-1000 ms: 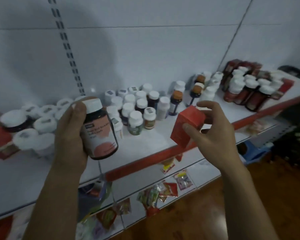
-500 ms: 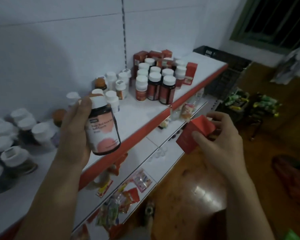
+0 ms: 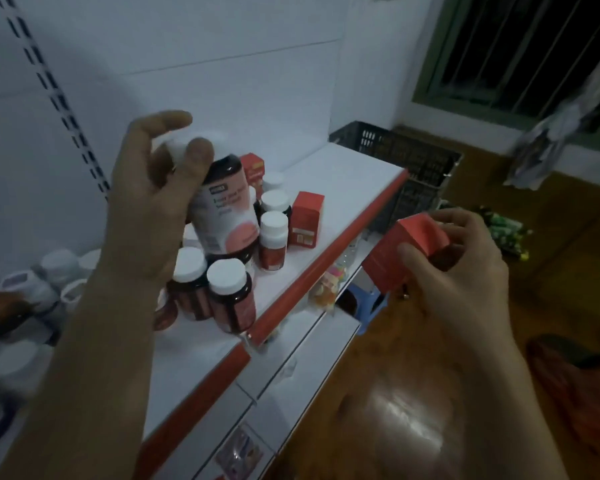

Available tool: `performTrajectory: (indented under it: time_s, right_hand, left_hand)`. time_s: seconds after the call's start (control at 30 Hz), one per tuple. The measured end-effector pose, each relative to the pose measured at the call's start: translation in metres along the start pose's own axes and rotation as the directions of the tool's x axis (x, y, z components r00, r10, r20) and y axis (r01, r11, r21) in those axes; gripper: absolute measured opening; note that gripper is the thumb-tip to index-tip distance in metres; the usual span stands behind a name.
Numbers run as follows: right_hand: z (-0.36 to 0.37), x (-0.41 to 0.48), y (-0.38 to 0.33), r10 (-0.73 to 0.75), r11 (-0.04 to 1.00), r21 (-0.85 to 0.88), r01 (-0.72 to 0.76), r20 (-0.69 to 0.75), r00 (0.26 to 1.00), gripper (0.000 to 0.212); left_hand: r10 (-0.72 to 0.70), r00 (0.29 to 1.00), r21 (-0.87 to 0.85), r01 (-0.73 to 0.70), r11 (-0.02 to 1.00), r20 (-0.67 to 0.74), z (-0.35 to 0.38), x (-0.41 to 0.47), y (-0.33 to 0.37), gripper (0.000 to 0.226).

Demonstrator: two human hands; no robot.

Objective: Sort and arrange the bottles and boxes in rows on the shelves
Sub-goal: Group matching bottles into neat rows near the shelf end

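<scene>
My left hand grips a dark bottle with a white cap and a pink label, held above a cluster of similar dark bottles on the white shelf. My right hand holds a red box off the shelf's front edge, out over the floor. Another red box stands upright on the shelf just right of the bottles, and one more red box shows behind the held bottle.
White-capped jars crowd the shelf at the left. A red strip edges the shelf front. Lower shelves carry small packets. A black crate sits past the shelf's far end, a blue stool below, wooden floor at right.
The view has swung further right along the shelf. My left hand has carried the dark bottle up over the cluster of dark bottles. My right hand still holds the red box.
</scene>
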State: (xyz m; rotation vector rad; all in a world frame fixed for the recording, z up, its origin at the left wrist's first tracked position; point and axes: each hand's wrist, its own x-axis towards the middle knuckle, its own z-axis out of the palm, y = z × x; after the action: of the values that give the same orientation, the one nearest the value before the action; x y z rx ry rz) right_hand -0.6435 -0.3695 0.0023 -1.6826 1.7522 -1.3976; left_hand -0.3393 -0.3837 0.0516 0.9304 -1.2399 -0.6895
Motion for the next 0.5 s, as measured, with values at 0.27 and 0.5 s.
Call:
performTrajectory:
  time_s: [0.27, 0.5]
  right_hand:
    - [0.051, 0.127, 0.039, -0.040, 0.982, 0.188, 0.020, 0.103, 0.994, 0.043]
    - [0.127, 0.249, 0.069, -0.105, 0.965, 0.262, 0.020, 0.316, 0.943, 0.041]
  left_hand:
    - [-0.036, 0.999, 0.335, 0.033, 0.942, 0.003, 0.041, 0.118, -0.035, 0.046]
    - [-0.093, 0.993, 0.533, 0.118, 0.838, -0.073, 0.091, 0.196, -0.086, 0.051]
